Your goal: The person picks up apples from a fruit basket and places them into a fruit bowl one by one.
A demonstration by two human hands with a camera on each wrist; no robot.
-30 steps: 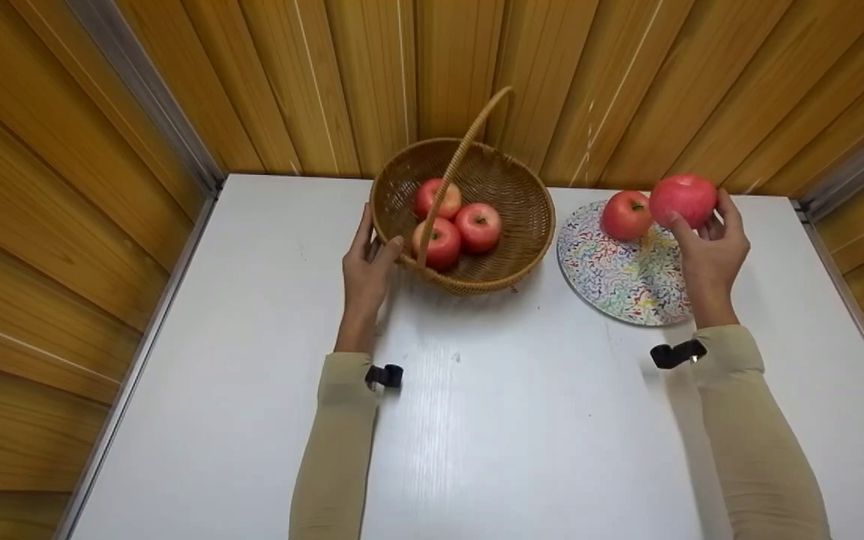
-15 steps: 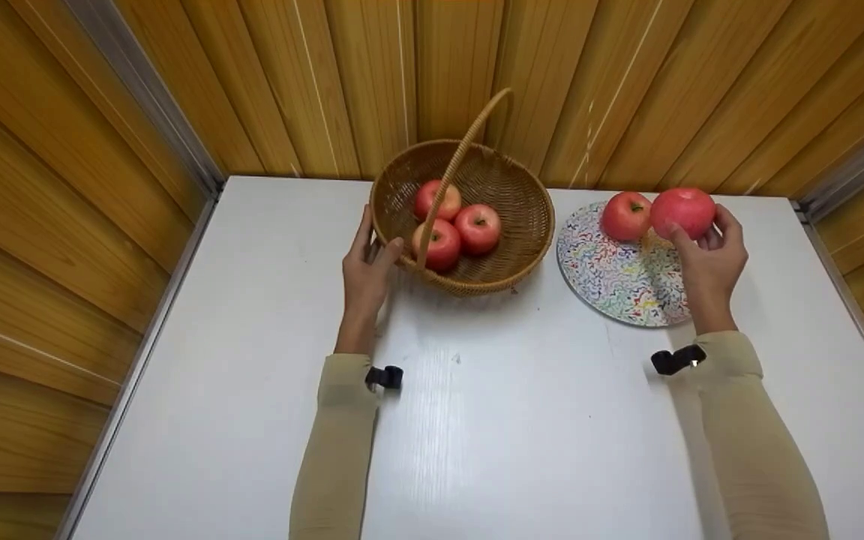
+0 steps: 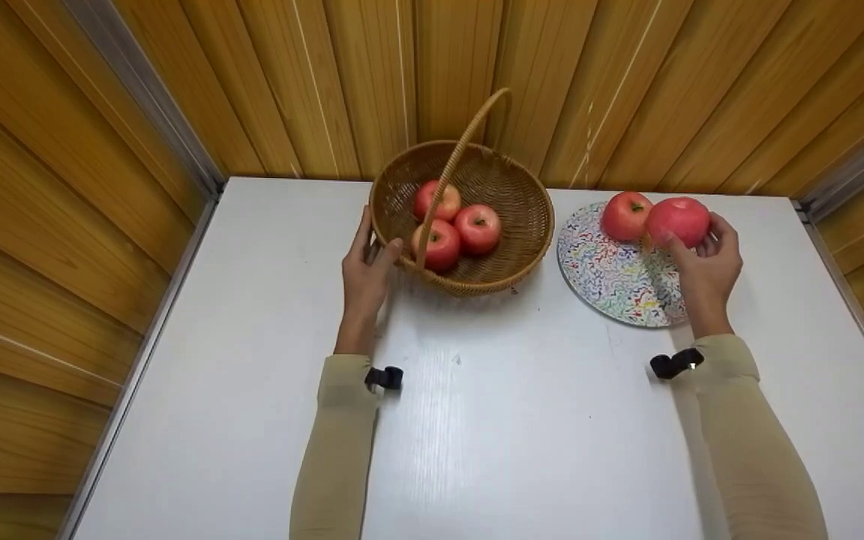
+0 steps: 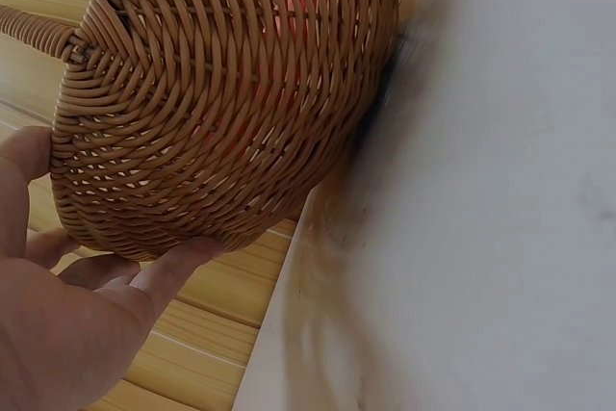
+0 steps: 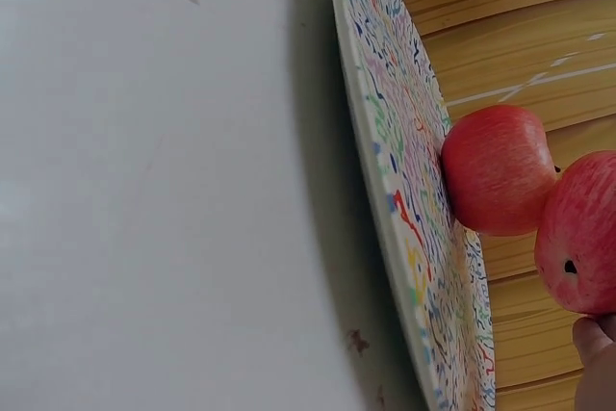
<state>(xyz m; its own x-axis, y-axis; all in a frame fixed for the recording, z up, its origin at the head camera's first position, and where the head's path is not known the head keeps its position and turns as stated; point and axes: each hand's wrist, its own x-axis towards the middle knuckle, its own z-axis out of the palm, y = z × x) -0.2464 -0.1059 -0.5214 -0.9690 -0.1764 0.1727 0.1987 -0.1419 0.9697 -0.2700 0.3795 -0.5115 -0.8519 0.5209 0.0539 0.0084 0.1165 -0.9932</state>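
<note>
Panelling (image 3: 372,75) backs the basket (image 3: 520,206); left hand (image 3: 365,275), half-spread, holds it; right of it, right hand (image 3: 708,274) curls round an apple (image 3: 678,219).

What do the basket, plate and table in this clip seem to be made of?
Basket: probably wicker or rattan, slightly glossy; brown strands interlace with gaps between, though plastic imitation is possible.
Plate: hard and smooth-looking, with multicoloured squiggles and a pale rim; ceramic or melamine, unclear which.
Table: likely white laminate or painted board, given its satin sheen and fine streaks.
</note>
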